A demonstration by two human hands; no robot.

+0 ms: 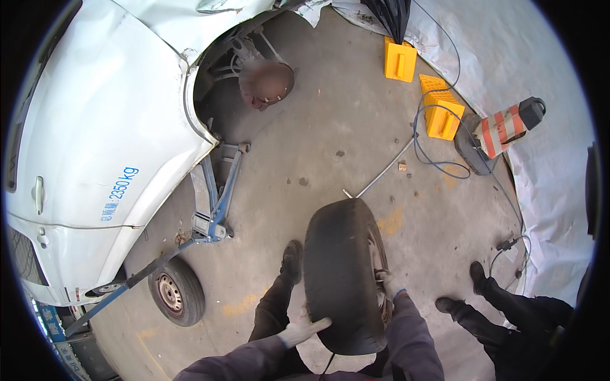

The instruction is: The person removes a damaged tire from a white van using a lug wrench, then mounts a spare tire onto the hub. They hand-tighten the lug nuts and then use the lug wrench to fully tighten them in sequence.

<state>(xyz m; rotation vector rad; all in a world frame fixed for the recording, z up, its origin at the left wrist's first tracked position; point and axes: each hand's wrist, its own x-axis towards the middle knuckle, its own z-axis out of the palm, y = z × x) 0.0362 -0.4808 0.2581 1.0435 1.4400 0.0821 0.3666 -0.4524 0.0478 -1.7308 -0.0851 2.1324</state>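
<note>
A black car wheel (pixel 343 273) stands upright on its tread on the concrete floor right in front of me. My left hand (pixel 302 328), in a pale glove, lies flat with fingers spread against the tread's near lower side. My right hand (pixel 389 284), also gloved, grips the wheel at its metal rim on the right side. Beyond it, the white car (pixel 108 140) sits raised on a blue scissor jack (pixel 216 203), its bare rusty brake hub (pixel 265 82) showing in the open wheel arch.
A spare wheel (pixel 176 292) lies near the jack's long handle. A metal wrench bar (pixel 381 174) lies on the floor past the tyre. Yellow wheel chocks (pixel 400 59), a blue hose and a red-and-white striped post are at the right. Another person's legs (pixel 502 308) stand at the lower right.
</note>
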